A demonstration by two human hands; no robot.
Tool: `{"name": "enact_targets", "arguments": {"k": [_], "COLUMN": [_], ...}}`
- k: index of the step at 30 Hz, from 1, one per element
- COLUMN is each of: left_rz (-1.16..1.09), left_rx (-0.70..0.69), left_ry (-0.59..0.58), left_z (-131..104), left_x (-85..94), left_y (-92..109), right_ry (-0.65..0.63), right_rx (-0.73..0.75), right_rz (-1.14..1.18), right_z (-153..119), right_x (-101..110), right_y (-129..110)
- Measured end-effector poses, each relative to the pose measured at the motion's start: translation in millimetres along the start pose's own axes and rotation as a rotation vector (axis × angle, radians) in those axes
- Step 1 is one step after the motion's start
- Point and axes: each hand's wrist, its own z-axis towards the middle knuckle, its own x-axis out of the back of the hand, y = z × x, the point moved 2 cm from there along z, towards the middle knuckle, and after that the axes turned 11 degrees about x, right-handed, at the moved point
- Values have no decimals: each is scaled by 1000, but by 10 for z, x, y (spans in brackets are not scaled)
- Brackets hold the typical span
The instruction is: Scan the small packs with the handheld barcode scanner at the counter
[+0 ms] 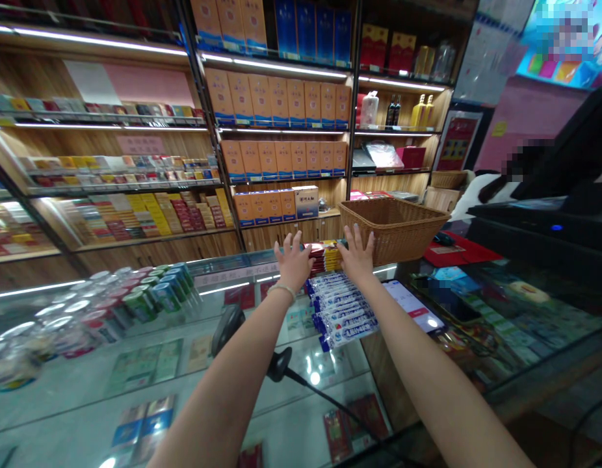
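Both my arms reach forward over a glass counter. My left hand [294,261] has its fingers spread at the left end of a row of red and yellow packets [325,257]. On the other side of that row, my right hand [358,257] is spread too, close to the front of a brown wicker basket [398,227]. Neither hand is closed around anything; whether the fingertips touch the packets I cannot tell. Nearer to me lie several blue-and-white wrapped sticks [342,309], lined up side by side between my forearms.
A black barcode scanner [227,328] with a cable stands under my left forearm. Cans and jars [155,292] line the left. A phone [413,305] lies right of the sticks. A black monitor [564,149] rises at right, with a person partly behind it. Stocked shelves [286,130] stand behind.
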Motion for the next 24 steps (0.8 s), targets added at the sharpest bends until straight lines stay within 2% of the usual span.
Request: {"name": "enact_targets", "arguments": {"k": [9,20,24], "left_rz": [18,17,0], "left_rx": [-33,-50,-56], "left_ry": [3,-6,28], "left_z": [-41,-35,-22], "left_x": [77,125,162], "left_y": [-4,-17,-62], "right_ry": [104,114,158], "right_rx": [53,54,52], "right_rz": [0,12,10], "right_z": [-11,-42,-36], "right_x": [4,89,130], "right_y": [-102,-139,-139]}}
